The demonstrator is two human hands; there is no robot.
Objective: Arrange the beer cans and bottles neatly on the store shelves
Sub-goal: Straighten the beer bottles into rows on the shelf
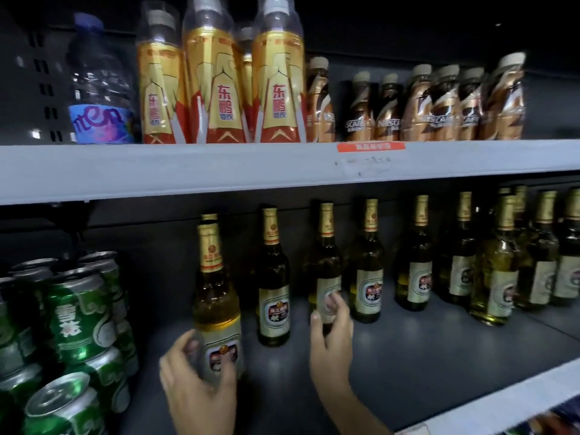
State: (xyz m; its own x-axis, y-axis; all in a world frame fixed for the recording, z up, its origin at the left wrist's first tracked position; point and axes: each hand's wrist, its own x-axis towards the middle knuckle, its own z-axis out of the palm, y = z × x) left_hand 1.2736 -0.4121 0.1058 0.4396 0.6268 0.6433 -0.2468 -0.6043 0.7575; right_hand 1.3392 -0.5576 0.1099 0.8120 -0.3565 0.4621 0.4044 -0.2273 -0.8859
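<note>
Beer bottles [367, 265] are spaced along the lower shelf [408, 350]. The front-left bottle [216, 306] is gripped at its label by the left hand [197, 372], seemingly for lining up; a third bottle [324, 271] is pinched by the right hand [331, 334]. Stacked green cans [78, 312] crowd the left side.

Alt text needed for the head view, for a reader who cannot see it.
A person's left hand grips a gold-foil-necked glass beer bottle on a dark lower shelf, while the right hand holds another such bottle in a row. Green beer cans are stacked at left; plastic drink bottles fill the shelf above.
</note>
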